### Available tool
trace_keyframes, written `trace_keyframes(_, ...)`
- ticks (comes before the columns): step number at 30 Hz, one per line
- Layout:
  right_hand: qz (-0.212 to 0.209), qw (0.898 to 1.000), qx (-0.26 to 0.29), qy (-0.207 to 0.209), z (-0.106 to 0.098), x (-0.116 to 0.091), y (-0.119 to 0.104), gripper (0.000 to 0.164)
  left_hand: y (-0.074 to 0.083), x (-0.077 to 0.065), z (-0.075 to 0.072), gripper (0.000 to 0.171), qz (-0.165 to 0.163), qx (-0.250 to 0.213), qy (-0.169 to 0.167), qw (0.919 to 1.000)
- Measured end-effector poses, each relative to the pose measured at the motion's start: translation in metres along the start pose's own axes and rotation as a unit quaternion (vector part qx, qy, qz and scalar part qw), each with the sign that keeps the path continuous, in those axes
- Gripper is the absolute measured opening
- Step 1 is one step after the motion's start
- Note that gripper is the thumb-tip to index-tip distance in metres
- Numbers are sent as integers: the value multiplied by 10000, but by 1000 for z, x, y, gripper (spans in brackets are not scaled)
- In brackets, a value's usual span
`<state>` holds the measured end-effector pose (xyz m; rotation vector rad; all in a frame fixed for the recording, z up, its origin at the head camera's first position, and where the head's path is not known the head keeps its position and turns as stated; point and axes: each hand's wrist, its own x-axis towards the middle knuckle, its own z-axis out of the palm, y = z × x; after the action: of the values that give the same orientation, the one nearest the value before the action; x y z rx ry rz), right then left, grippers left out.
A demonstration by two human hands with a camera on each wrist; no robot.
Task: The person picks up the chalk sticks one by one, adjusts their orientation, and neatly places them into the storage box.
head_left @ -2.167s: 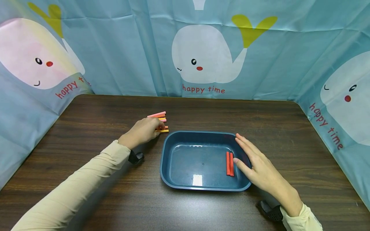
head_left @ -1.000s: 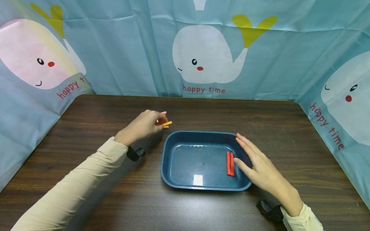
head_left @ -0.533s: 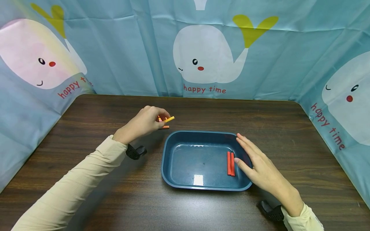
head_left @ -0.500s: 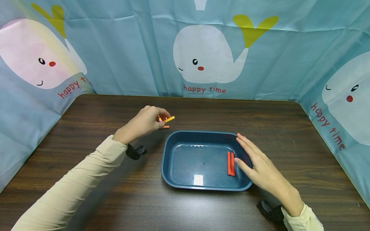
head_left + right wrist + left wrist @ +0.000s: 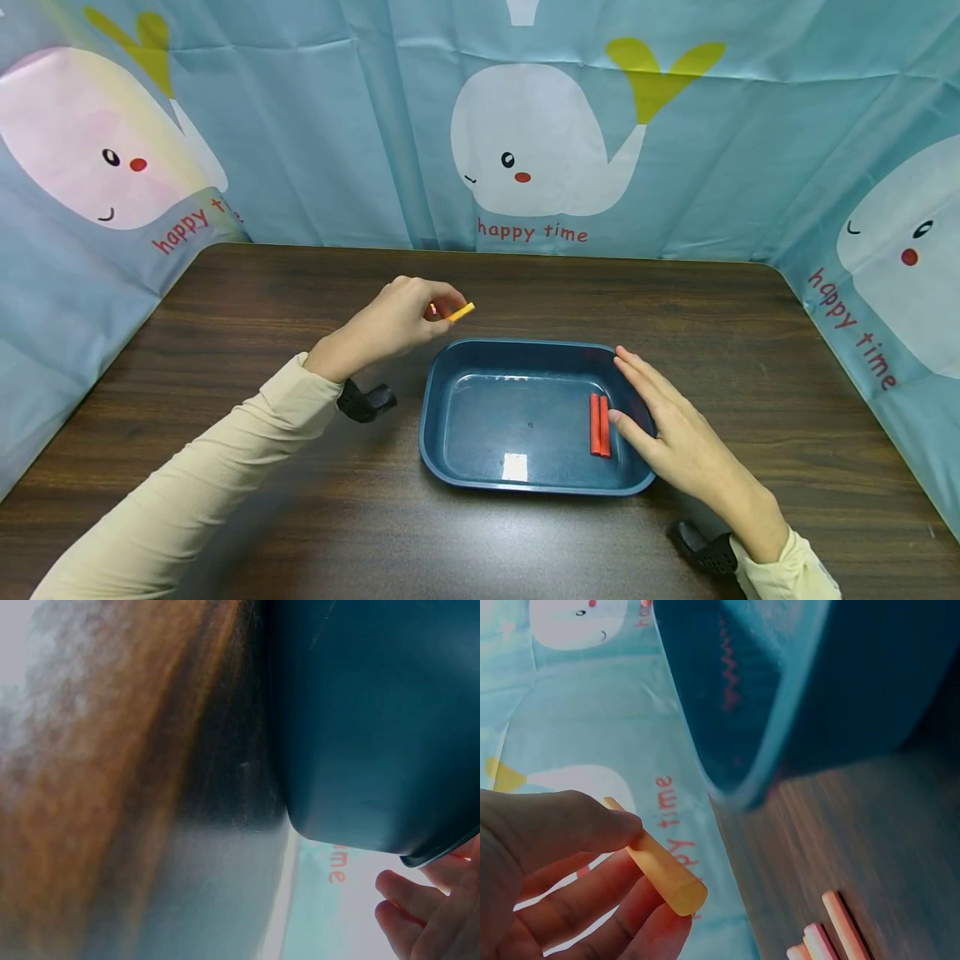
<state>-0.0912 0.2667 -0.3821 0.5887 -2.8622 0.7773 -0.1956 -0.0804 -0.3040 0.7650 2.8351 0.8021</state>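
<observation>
My left hand point(image 5: 393, 321) pinches a yellow-orange chalk stick point(image 5: 462, 312) above the table, just beyond the back left corner of a dark blue tray point(image 5: 525, 488). The left wrist view shows the same chalk point(image 5: 667, 874) held between thumb and fingers. Two red chalk sticks point(image 5: 595, 425) lie side by side inside the tray, towards its right end. At that end my right hand point(image 5: 678, 437) rests on the rim, its fingers extended and its thumb reaching over the inside. In the right wrist view those fingers point(image 5: 409, 904) are partly cut off by the frame edge.
More chalk sticks, orange point(image 5: 846, 926) and pink point(image 5: 820, 941), lie on the dark wooden table point(image 5: 750, 333); in the head view my left hand mostly hides them. A blue curtain point(image 5: 375, 150) printed with whales borders the table's back and sides.
My left hand has picked up the yellow-orange chalk from the group on the table, lifted it and shifted right. The right hand, the tray and the red chalks look unchanged.
</observation>
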Motion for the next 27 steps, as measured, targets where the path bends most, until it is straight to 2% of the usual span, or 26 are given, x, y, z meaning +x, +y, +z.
trace_keyframes(12,35,9999,94,-76,-1,1,-4,66,20,2,5,30,43,-309,-293,9991)
trace_keyframes(19,48,10000,11,-75,-2,1,-3,67,30,5,13,30,28,-392,-464,9981)
trace_keyframes(27,19,10000,10,-44,-1,1,-2,66,39,12,23,29,254,-383,-523,9976)
